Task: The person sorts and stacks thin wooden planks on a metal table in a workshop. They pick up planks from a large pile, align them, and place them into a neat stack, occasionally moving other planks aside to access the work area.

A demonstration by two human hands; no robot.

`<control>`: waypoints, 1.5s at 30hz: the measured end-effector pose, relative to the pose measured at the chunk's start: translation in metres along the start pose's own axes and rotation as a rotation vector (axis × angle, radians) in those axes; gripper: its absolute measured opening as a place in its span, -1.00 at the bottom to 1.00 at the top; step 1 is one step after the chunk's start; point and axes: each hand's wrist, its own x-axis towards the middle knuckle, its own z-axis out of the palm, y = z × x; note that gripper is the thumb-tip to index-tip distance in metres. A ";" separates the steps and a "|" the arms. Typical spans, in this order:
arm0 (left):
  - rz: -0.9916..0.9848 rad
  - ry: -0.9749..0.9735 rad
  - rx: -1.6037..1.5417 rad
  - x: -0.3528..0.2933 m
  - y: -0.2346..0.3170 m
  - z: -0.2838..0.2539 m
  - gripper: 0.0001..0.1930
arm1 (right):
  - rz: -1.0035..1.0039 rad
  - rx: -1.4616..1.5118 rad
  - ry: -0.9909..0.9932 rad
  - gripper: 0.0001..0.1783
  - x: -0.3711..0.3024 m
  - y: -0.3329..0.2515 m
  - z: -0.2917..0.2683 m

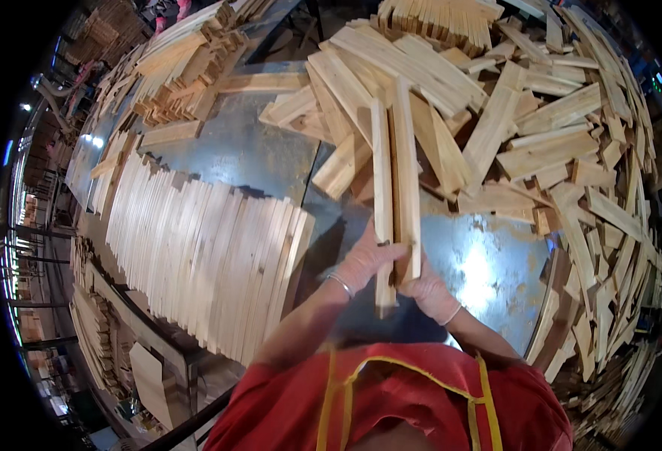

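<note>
Two long pale wooden slats are held side by side, pointing away from me over a shiny metal table. My left hand, in a thin light glove with a bracelet at the wrist, grips the left slat near its lower end. My right hand, also gloved, holds the right slat from below. Both slats' far ends reach over a loose heap of slats.
A neat row of slats standing on edge fills the table's left side. More stacked slats lie at the back left. Loose offcuts spill along the right edge. My red garment with yellow straps fills the bottom.
</note>
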 end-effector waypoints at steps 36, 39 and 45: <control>0.246 0.691 1.777 -0.166 -0.084 -0.088 -0.34 | -0.407 -1.683 0.414 -0.05 0.250 -0.155 -0.060; 0.015 0.535 1.606 -0.135 -0.091 -0.062 -0.15 | -0.295 -1.782 0.497 0.14 0.312 -0.154 -0.107; 0.110 0.344 1.497 -0.095 -0.085 0.013 -0.16 | -0.014 -1.643 0.169 0.27 0.275 -0.143 -0.080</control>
